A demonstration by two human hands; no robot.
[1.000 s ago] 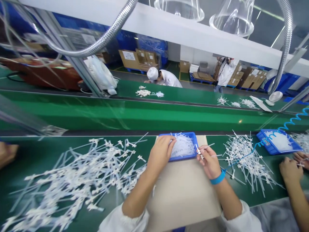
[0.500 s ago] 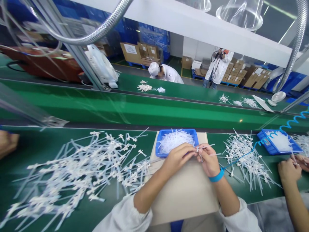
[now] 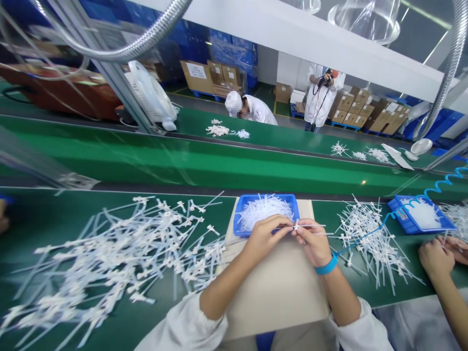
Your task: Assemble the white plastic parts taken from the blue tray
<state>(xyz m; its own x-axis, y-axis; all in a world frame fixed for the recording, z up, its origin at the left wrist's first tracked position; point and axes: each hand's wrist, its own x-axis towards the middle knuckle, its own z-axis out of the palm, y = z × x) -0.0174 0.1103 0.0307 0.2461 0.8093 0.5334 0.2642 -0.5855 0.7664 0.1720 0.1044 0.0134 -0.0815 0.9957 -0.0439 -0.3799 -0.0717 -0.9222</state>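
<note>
Fingertips of my left hand (image 3: 266, 235) and my right hand (image 3: 315, 243) meet over a beige board (image 3: 278, 287), both pinching a small white connector with thin tubes (image 3: 296, 225). Its tubes stick out to the right past my right fingers. A blue strap circles my right wrist. Just behind my left hand stands a blue tray (image 3: 237, 229) full of short, clear white tubes (image 3: 265, 210). Left of the board spreads a large pile of tubes with white connectors (image 3: 120, 258). A smaller pile of such pieces (image 3: 373, 243) lies to the right.
A coiled blue cord (image 3: 387, 219) runs from my wrist strap to the upper right. Beside a second blue tray (image 3: 405, 222) are a co-worker's hands (image 3: 437, 256). Another person's hand shows at the left edge. A green barrier (image 3: 204, 165) lies behind the table.
The connector piece has turned between my fingers, and my hands have shifted slightly left. The hand at the left edge has mostly left the view.
</note>
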